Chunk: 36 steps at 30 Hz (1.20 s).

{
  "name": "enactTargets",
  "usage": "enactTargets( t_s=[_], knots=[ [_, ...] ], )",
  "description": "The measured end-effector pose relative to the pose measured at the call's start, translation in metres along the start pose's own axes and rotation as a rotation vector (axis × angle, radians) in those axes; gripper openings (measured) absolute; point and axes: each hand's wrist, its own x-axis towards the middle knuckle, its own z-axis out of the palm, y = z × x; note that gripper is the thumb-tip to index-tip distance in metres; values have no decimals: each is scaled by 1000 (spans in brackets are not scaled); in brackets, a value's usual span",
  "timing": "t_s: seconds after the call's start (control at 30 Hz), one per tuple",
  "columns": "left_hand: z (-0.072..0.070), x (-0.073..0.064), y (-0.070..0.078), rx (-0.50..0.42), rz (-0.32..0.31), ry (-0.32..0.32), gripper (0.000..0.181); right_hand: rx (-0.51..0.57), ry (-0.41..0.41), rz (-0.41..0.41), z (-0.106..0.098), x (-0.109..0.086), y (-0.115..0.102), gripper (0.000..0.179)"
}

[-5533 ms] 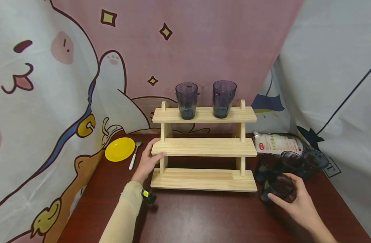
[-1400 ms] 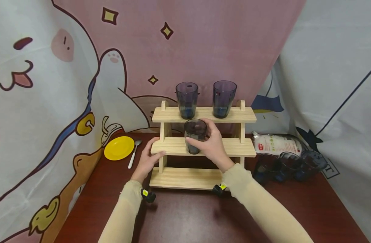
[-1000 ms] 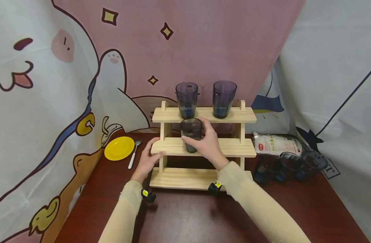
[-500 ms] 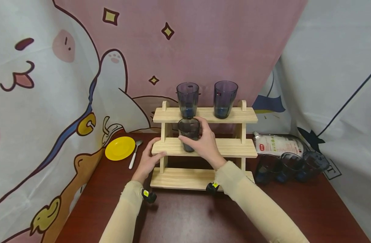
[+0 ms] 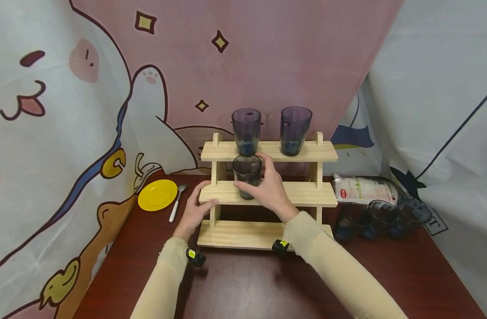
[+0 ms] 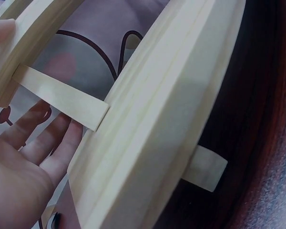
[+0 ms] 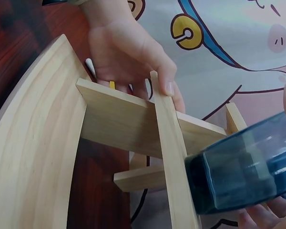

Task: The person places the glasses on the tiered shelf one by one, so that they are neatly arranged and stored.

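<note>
A three-tier wooden display stand (image 5: 307,193) stands on the table. My left hand (image 5: 192,212) grips the left end of its middle tier, the thumb over the front edge and the fingers behind. In the left wrist view, that hand's fingers (image 6: 52,138) reach round the side support. My right hand (image 5: 270,189) holds a dark tinted glass (image 5: 246,170) upright on the middle tier, left of centre, thumb in front. In the right wrist view the base of this glass (image 7: 238,164) meets the board. Two purple-blue glasses (image 5: 246,132) (image 5: 295,131) stand on the top tier.
Three more dark glasses (image 5: 380,220) stand close together right of the stand. Behind them lies a white printed pouch (image 5: 367,189). A yellow plate (image 5: 157,195) and a white-handled spoon (image 5: 174,208) lie at the left. Patterned cloth (image 5: 291,53) hangs behind the table.
My right hand has brought the glass from the group at the right to the middle tier, then shifted it slightly left there. My left hand has kept its grip on the stand.
</note>
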Motion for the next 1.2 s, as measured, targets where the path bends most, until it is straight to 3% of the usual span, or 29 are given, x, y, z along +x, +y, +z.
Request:
enactTargets(
  t_s=[0.23,0.53,1.03,1.2],
  knots=[
    [1,-1,0,-16,3,5,65,31,-43,15,-15,-11,6,110],
    [1,-2,-2,-26,-2,2,65,35,-80,37,-41,-39,19,98],
    [0,-1,-1,-29,-2,0,65,-53,17,-123,-90,-89,46,89],
    [0,-1,-1,-44,1,0,65,-115,70,-116,-108,-106,55,91]
  ],
)
